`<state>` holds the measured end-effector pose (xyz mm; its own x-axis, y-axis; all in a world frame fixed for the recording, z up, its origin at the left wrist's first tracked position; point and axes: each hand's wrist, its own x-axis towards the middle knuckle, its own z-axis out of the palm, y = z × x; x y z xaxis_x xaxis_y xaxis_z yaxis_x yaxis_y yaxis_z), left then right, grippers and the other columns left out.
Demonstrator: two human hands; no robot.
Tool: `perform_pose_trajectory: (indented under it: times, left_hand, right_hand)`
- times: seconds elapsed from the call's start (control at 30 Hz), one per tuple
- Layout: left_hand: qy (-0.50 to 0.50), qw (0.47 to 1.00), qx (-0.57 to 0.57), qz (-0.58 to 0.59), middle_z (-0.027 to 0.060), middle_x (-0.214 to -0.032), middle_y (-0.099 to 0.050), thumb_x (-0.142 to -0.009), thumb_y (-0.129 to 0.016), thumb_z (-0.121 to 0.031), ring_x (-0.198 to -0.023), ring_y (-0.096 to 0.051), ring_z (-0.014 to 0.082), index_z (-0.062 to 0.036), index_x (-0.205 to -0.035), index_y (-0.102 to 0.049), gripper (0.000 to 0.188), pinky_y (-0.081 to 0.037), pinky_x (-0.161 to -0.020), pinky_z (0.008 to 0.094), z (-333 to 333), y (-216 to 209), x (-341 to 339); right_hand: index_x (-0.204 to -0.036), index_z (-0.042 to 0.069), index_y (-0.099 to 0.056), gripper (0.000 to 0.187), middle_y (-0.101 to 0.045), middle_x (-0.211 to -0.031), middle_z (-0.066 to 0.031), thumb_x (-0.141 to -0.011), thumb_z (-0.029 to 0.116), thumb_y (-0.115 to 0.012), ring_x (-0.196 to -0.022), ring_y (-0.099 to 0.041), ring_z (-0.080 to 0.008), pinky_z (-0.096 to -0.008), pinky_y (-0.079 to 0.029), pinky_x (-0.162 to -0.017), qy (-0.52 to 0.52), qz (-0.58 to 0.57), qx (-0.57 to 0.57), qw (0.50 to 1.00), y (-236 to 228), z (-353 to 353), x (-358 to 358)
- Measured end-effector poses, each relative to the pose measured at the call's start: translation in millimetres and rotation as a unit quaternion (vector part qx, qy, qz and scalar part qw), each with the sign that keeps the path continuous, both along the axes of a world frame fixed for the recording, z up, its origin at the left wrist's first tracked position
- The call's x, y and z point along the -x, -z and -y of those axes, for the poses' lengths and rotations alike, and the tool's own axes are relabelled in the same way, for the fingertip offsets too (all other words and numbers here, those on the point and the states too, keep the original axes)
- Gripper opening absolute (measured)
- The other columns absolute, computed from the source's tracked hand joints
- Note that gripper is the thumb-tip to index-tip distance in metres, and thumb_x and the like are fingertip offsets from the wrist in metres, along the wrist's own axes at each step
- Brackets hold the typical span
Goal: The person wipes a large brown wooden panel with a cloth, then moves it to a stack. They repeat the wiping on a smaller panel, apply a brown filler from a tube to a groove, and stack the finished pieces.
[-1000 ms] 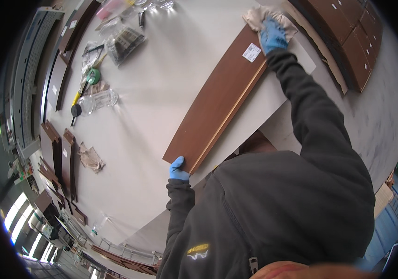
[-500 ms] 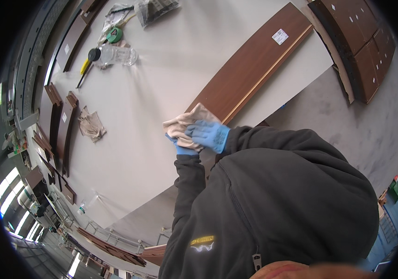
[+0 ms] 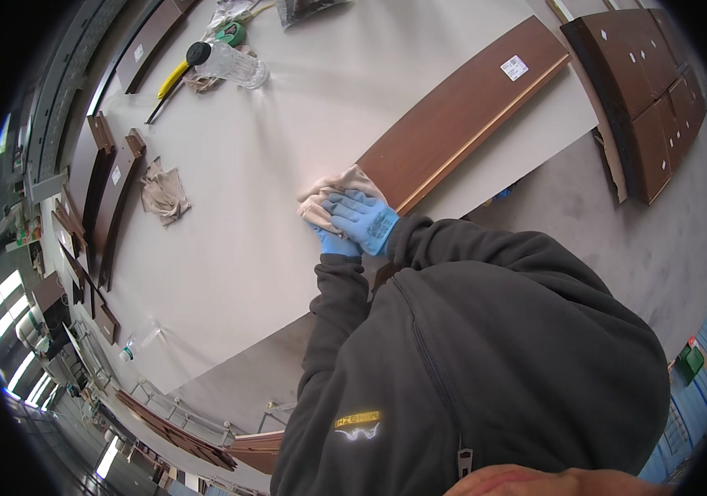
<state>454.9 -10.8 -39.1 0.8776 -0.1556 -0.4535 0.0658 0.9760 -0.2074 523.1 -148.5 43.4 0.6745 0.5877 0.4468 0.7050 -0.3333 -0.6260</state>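
Note:
A long reddish-brown wooden board (image 3: 461, 112) with a lighter strip along its edge and a white label lies slanting on the pale table. At its near end, a crumpled beige cloth (image 3: 319, 195) covers the corner. My right hand (image 3: 362, 218), in a blue glove, presses on the cloth with its fingers bent over it. Just below and left of it, my left hand (image 3: 338, 242), also blue-gloved, grips the cloth from underneath; most of its fingers are hidden.
Another beige cloth (image 3: 163, 194) lies to the left, near several brown wooden pieces (image 3: 115, 207). A clear plastic bottle (image 3: 238, 66), a yellow-handled tool (image 3: 173, 79) and a green tape roll (image 3: 230, 34) sit farther back. Stacked brown panels (image 3: 643, 99) stand at the right.
My view has turned slightly, shifting the table's things in the picture. Both hands remain at the board's near end with the cloth, whose folds are more bunched around the corner.

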Motion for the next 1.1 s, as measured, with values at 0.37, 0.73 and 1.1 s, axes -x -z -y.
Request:
perform_pose_trajectory:
  times: [0.37,0.73,1.1]
  left_hand:
    - [0.152,0.923,-0.333,-0.12,0.0114,-0.158,-0.046,-0.083,-0.038,-0.094,-0.141,-0.046,0.0319,-0.0083,-0.155,-0.04,0.112,-0.04,-0.116,0.0445,21,-41,-4]
    - [0.144,0.891,-0.403,-0.15,0.0096,-0.143,-0.059,-0.088,-0.041,-0.088,-0.126,-0.059,0.0274,-0.0072,-0.147,-0.05,0.1,-0.05,-0.107,0.0389,33,-48,-4]
    - [0.207,0.831,-0.472,-0.21,0.0044,-0.125,-0.064,-0.073,-0.041,-0.102,-0.072,-0.052,0.0175,-0.0141,-0.149,-0.049,0.116,-0.038,-0.05,0.0313,30,-40,-2]
  right_hand:
    - [-0.152,0.006,-0.04,0.087,-0.028,-0.164,-0.0271,-0.085,0.051,-0.072,-0.154,-0.021,-0.0453,-0.0545,-0.017,-0.124,0.252,-0.153,0.253,0.921,-6,133,-128]
    - [-0.16,0.012,-0.022,0.12,-0.01,-0.168,-0.0276,-0.067,0.058,-0.082,-0.157,0.002,-0.0459,-0.0613,0.0,-0.124,0.306,-0.217,0.392,0.84,-28,75,-111]
    - [-0.154,0.015,-0.032,0.107,-0.015,-0.167,-0.022,-0.067,0.054,-0.082,-0.157,-0.003,-0.0428,-0.0619,-0.002,-0.123,0.278,-0.216,0.34,0.872,-21,75,-109]
